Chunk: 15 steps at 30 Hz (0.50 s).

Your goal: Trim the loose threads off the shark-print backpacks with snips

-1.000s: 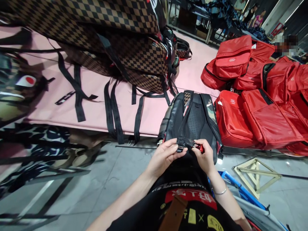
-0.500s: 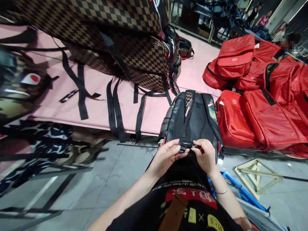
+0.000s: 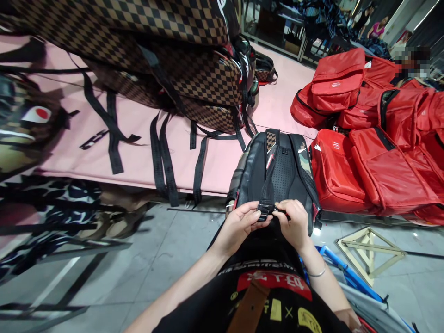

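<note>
A black backpack (image 3: 285,171) with camouflage and checkered parts leans against the pink table's front edge, its padded back and shoulder straps turned up toward me. My left hand (image 3: 243,221) pinches a black plastic strap buckle (image 3: 265,212) at the lower end of one shoulder strap. Close on its right, my right hand (image 3: 293,219) has thumb and fingers pressed together on a thin black strap (image 3: 277,209) at the buckle. The fingers cover part of the strap, so how far it runs through the buckle is hidden.
Checkered bags (image 3: 194,69) are stacked on the pink table (image 3: 138,159), with loose black straps (image 3: 166,159) hanging over its edge. Red bags (image 3: 374,166) are piled at the right. A cream metal frame (image 3: 371,254) and blue tubing (image 3: 347,273) stand by the floor. People (image 3: 378,28) are far back.
My right hand has moved slightly left, closer to the buckle and my left hand. The left hand stays in nearly the same place. The view has shifted a little.
</note>
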Motion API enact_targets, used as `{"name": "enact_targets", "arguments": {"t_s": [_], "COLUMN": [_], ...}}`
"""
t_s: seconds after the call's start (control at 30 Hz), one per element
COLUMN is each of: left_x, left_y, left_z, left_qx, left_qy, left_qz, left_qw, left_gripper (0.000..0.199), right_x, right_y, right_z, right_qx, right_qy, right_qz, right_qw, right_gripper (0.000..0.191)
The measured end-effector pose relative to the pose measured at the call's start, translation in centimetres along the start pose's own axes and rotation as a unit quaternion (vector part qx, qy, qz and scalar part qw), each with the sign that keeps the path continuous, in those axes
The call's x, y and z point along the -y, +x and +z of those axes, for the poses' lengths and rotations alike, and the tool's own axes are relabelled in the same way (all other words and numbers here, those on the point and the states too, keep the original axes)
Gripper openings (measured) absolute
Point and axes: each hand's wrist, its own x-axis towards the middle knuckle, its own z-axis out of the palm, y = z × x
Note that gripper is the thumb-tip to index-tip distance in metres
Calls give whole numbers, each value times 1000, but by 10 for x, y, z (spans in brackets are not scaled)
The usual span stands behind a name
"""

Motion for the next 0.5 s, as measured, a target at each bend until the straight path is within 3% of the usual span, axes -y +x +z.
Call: {"name": "enact_targets", "arguments": {"t_s": [0.1, 0.17, 0.27, 0.4, 0.5], "left_x": [-6, -12, -21, -29, -33], "left_y": [-1, -2, -6, -11, -13], "left_z": [-4, -11, -30, -52, -57], "left_qx": [-40, -84, -144, -202, -199], "left_qy": [3, 27, 121, 321, 454], "left_qz": [0, 14, 84, 173, 193], "left_qw": [999, 996, 979, 909, 846], "left_gripper": [38, 39, 36, 35, 32], "right_x": [0, -7, -36, -101, -139], "right_y": [-2, -4, -14, -42, -62], "right_z": [-2, -7, -23, -54, -66], "right_qx": [-14, -20, -54, -122, -127], "right_qy": [52, 89, 108, 53, 69], "right_qz": [31, 88, 201, 358, 449], "right_qw": [998, 992, 972, 924, 882], "right_gripper": [8, 9, 22, 53, 50]}}
